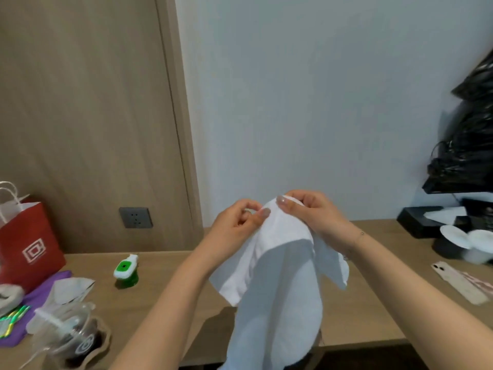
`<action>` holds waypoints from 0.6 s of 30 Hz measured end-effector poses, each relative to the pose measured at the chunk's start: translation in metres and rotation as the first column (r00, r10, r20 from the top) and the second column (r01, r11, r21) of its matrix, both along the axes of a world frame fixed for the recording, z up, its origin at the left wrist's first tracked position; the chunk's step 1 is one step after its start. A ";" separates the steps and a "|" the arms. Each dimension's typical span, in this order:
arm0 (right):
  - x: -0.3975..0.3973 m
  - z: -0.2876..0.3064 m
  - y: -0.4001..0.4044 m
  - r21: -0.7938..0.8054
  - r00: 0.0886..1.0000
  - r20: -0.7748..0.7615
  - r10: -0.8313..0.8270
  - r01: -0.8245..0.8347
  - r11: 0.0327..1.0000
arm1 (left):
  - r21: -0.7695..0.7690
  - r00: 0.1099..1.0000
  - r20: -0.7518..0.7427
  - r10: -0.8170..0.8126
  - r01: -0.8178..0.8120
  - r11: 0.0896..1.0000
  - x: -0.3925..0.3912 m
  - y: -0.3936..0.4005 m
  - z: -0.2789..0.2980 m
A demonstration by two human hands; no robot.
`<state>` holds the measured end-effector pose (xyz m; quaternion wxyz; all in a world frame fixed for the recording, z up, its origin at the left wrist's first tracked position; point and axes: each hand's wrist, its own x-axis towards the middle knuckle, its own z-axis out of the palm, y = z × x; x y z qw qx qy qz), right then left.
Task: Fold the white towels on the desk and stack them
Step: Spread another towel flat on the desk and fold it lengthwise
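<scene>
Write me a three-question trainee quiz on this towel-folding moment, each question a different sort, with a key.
1. True or false: the white towel lies flat on the desk.
2. Multiple choice: which hands hold the towel's top edge? A) left hand only B) right hand only C) both
3. Fill in: the small bottle standing left of the towel is white and ____.

Key:
1. False; it hangs lifted above the desk.
2. C; the fingers of both hands pinch it close together.
3. Green.
</scene>
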<state>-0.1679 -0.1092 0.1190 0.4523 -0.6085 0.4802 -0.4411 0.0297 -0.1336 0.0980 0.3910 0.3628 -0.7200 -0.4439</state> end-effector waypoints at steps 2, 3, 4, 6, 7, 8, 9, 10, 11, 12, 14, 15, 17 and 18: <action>-0.024 -0.004 -0.007 0.012 1.000 0.006 0.006 -0.006 1.000 | 0.002 1.000 -0.019 -0.025 0.025 1.000 -0.020 -0.008 0.004; -0.037 -0.006 -0.012 0.017 1.000 -0.001 0.006 -0.006 1.000 | 0.003 0.999 -0.034 -0.027 0.027 1.000 -0.031 -0.014 0.005; -0.052 -0.009 -0.018 0.019 1.000 -0.010 0.006 -0.006 1.000 | 0.000 0.998 -0.048 -0.028 0.028 1.000 -0.044 -0.022 0.006; -0.087 -0.017 -0.033 0.021 0.999 -0.025 0.027 -0.027 0.999 | -0.012 0.998 -0.054 -0.029 0.029 1.000 -0.075 -0.038 0.006; -0.107 -0.022 -0.042 0.043 0.998 -0.037 0.046 -0.044 0.998 | -0.024 0.998 -0.052 -0.020 0.019 1.000 -0.092 -0.048 0.006; -0.130 -0.026 -0.049 0.077 0.996 -0.069 0.064 -0.059 0.995 | -0.040 0.999 -0.050 0.006 -0.008 0.999 -0.109 -0.059 0.005; -0.154 -0.031 -0.057 0.124 0.989 -0.123 0.082 -0.066 0.990 | -0.053 0.997 -0.056 0.050 -0.053 0.997 -0.126 -0.072 0.004; -0.178 -0.037 -0.064 0.186 0.980 -0.177 0.094 -0.061 0.981 | -0.057 0.992 -0.069 0.104 -0.108 0.992 -0.143 -0.085 0.003; -0.203 -0.045 -0.069 0.254 0.972 -0.209 0.105 -0.050 0.966 | -0.049 0.983 -0.089 0.160 -0.165 0.985 -0.158 -0.097 0.004; -0.227 -0.053 -0.074 0.309 0.970 -0.221 0.106 -0.033 0.951 | -0.032 0.972 -0.112 0.208 -0.213 0.977 -0.172 -0.109 0.005; -0.270 -0.070 -0.083 0.347 0.978 -0.203 0.057 0.018 0.938 | 0.001 0.956 -0.133 0.260 -0.262 0.965 -0.198 -0.131 0.006; -0.288 -0.076 -0.088 0.356 0.988 -0.154 -0.001 0.057 0.933 | 0.008 0.955 -0.129 0.268 -0.269 0.963 -0.210 -0.139 0.007; -0.318 -0.076 -0.105 0.371 0.983 0.019 -0.180 0.160 0.915 | 0.022 0.957 -0.117 0.264 -0.264 0.964 -0.233 -0.149 0.008; -0.330 -0.072 -0.116 0.374 0.955 0.107 -0.275 0.218 0.901 | 0.038 0.959 -0.113 0.259 -0.256 0.966 -0.244 -0.153 0.009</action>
